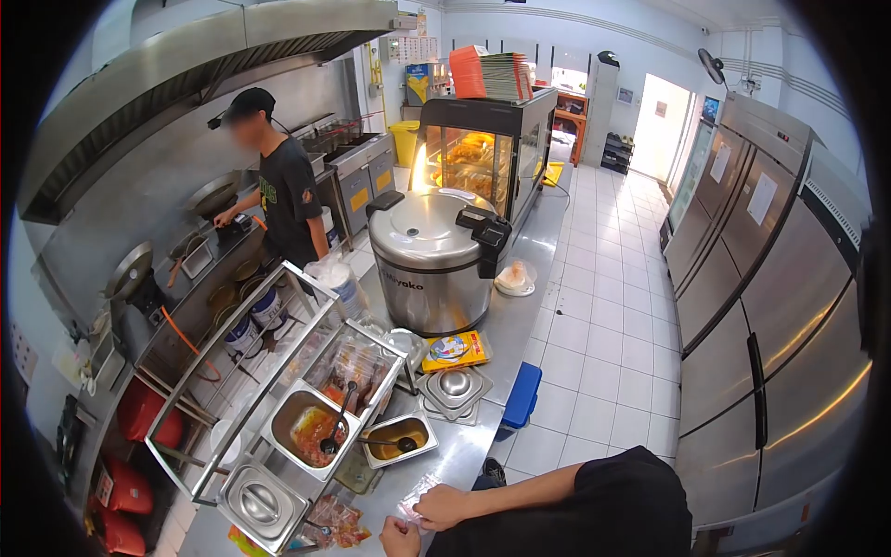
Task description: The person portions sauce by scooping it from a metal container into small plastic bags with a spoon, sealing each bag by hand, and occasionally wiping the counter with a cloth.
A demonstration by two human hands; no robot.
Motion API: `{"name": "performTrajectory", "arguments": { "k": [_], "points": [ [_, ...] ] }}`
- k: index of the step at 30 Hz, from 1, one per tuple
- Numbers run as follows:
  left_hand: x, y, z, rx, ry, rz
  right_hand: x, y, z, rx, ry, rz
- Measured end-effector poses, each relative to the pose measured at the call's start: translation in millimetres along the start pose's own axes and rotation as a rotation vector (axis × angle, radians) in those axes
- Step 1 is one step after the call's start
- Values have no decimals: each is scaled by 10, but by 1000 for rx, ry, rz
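My right hand (pixel 442 507) is closed on a small clear plastic bag (pixel 413 497) over the steel counter's near edge. Close beside it, my left hand (pixel 400 537) has its fingers pinched at the lower side of the same bag. What the bag contains is too small to tell. Just beyond my hands sits a steel pan (pixel 422 436) of brown sauce with a black ladle (pixel 406 445) in it. Left of that, a larger pan (pixel 283 422) holds reddish sauce and another black ladle (pixel 329 446). Bagged food (pixel 336 522) lies left of my hands.
A lidded steel pan (pixel 262 506) stands in the metal rack (pixel 200 492). Further along are loose steel lids (pixel 455 390), a yellow packet (pixel 457 350), a large rice cooker (pixel 436 269) and a heated display case (pixel 473 153). A co-worker (pixel 290 186) stands at the stove on the left.
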State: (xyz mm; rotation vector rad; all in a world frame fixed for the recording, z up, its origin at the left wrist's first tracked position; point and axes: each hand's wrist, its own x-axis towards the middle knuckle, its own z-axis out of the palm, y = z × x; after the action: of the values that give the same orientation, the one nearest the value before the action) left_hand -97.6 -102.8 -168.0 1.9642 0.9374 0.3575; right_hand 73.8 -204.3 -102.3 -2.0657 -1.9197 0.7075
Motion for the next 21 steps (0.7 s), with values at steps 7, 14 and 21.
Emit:
{"name": "performTrajectory", "arguments": {
  "k": [7, 14, 21],
  "points": [
    [12, 89, -69, 27, -28, -48, 135, -24, -91, 102, 48, 254],
    [-76, 713, -289, 214, 110, 444, 214, 70, -237, 241, -32, 248],
    [-121, 773, -213, 247, 70, 493, 162, 28, -279, 431, -150, 73]
  ]
}}
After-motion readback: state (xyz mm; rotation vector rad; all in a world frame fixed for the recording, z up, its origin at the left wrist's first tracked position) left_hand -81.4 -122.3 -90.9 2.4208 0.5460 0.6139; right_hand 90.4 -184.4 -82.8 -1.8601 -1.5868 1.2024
